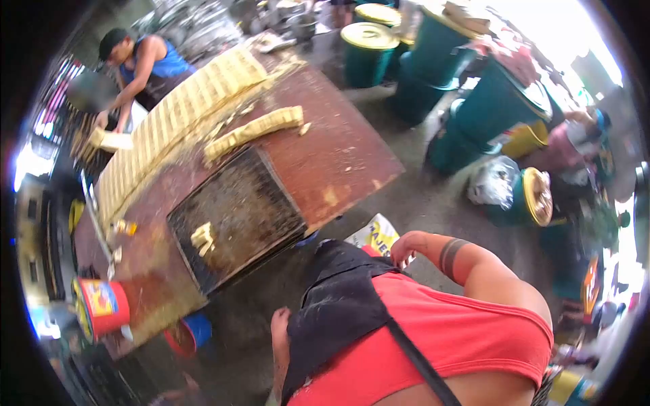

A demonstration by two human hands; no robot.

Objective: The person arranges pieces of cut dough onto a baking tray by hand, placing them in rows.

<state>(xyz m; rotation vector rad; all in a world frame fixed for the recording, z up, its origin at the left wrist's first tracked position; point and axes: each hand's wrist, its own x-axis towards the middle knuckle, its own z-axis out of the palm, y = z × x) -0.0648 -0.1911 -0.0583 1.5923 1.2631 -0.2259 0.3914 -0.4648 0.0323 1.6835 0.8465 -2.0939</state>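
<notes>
Head view: a long striped slab of pale, dough-like material [166,118] lies along the far edge of the reddish table [338,149]. Its banding runs most of its length, so the marking or cutting across looks largely done. Nearer lies a separate strip [261,126], just off the upper corner of a dark tray [250,196]. The tray sits at the table's near edge and carries only a small cluster of pieces [203,237] toward its left side; most of the material remains outside it.

Beyond the slab, a co-worker [152,57] reaches to a pale block [115,141] at the table's far side. A red bucket [118,304] stands by the left end.

The wearer's right hand [403,249] has curled fingers near a printed sack [376,235]; whether it grips anything cannot be told. The left hand [279,325] hangs beside the black apron [338,311], partly hidden, its grip unreadable.
</notes>
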